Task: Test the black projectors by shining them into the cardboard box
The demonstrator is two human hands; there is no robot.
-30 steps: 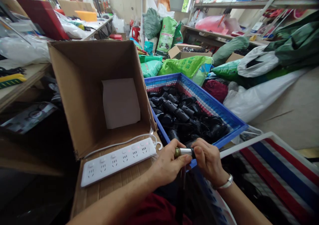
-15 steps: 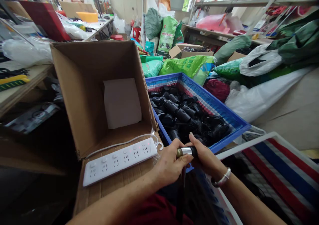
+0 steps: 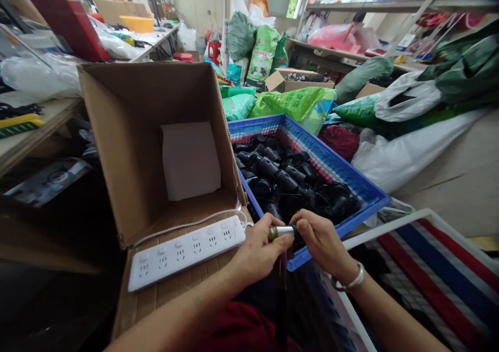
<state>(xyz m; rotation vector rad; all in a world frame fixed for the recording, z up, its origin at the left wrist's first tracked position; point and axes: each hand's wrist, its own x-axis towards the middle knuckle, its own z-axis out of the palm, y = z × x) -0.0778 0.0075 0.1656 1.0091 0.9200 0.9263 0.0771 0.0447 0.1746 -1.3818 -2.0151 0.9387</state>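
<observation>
Left hand [image 3: 260, 252] curled, right hand [image 3: 322, 239] curled, close together

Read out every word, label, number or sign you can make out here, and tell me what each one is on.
Tall green woven sack: printed characters, too blurred to read.
Lime-green sack: printed characters, too blurred to read.
White power strip: small socket markings, too small to read.
Nothing legible can be quoted.

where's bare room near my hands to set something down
Bare cardboard shows on the floor of the open carton around the white sheet, and on the flap below the white power strip. The blue crate of black parts is packed; green sacks crowd behind it.
</observation>
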